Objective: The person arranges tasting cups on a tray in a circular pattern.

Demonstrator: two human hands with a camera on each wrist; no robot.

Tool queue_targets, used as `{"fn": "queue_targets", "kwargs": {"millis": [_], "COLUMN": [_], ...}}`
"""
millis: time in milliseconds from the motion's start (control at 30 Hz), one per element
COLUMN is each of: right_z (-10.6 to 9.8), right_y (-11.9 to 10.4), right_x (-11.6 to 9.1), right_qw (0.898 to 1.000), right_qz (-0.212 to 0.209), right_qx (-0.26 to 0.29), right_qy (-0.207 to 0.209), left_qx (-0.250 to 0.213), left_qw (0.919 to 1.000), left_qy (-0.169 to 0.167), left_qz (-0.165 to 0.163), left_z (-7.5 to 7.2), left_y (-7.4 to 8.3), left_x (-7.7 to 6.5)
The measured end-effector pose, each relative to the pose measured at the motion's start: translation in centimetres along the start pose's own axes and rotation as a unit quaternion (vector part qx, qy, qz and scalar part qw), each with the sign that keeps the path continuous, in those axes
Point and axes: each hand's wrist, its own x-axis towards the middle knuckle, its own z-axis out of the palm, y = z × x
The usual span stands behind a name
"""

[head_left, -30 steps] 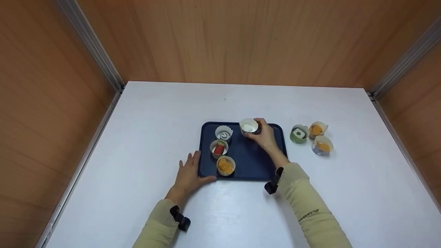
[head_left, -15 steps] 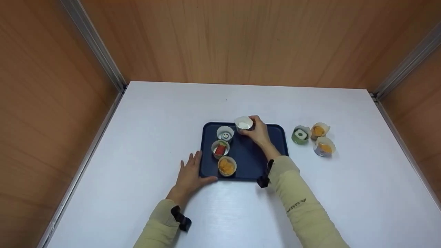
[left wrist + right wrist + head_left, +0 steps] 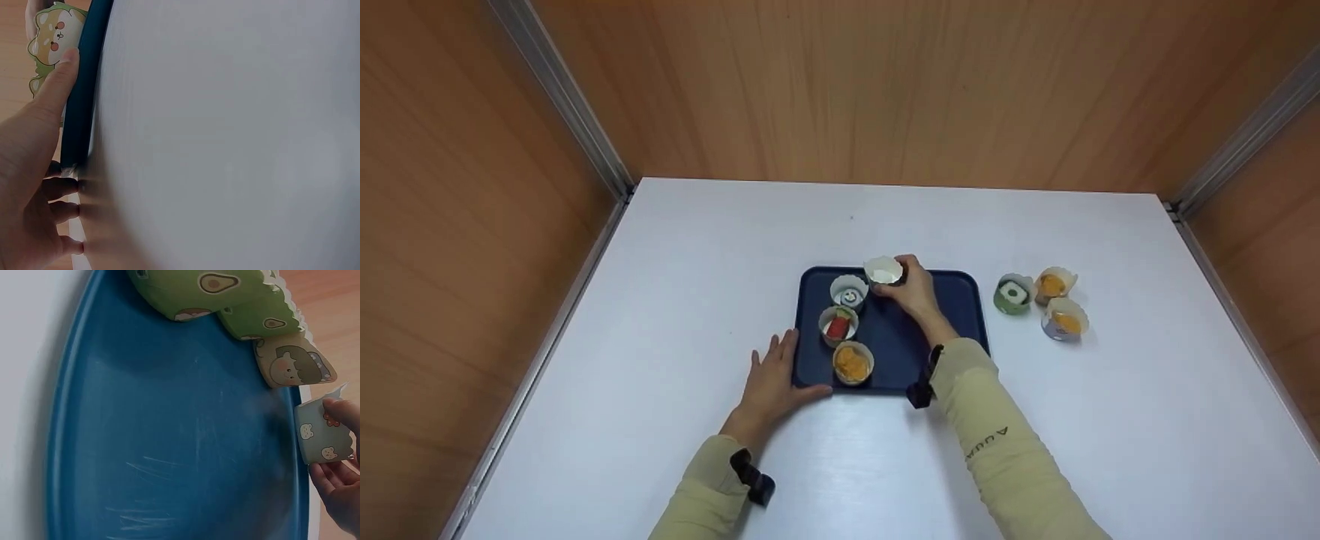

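My right hand (image 3: 916,292) grips a paper cupcake cup (image 3: 883,270) with a pale inside, at the far edge of the dark blue tray (image 3: 896,352). In the right wrist view this cup (image 3: 323,430) is light blue with small animal faces, pinched between thumb and fingers. My left hand (image 3: 769,386) rests against the tray's near left corner, fingers spread, thumb along the near rim. Down the tray's left side stand a cupcake with a small face on top (image 3: 849,294), one with a strawberry (image 3: 838,325) and one topped in orange (image 3: 853,364).
Right of the tray, a green cupcake with a white top (image 3: 1013,294) stands beside two orange-topped ones, a rear cupcake (image 3: 1051,284) and a front cupcake (image 3: 1065,321). Wood panels (image 3: 885,90) enclose the white table (image 3: 697,262) at the back and sides.
My right hand has carried the cupcake cup leftward along the tray's far edge, closer to the cupcake with the face. The left hand stays at the tray corner.
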Motion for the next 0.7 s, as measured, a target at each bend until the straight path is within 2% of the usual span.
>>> {"fn": "queue_targets", "kwargs": {"millis": [700], "right_z": [0.61], "right_y": [0.77], "right_x": [-0.48], "right_qw": [1.0], "right_qz": [0.003], "right_qx": [-0.004], "right_qy": [-0.003], "left_qx": [-0.009], "left_qw": [1.0], "left_qy": [-0.001], "left_qz": [0.0], "left_z": [0.15], "left_y": [-0.03], "left_x": [-0.15]}}
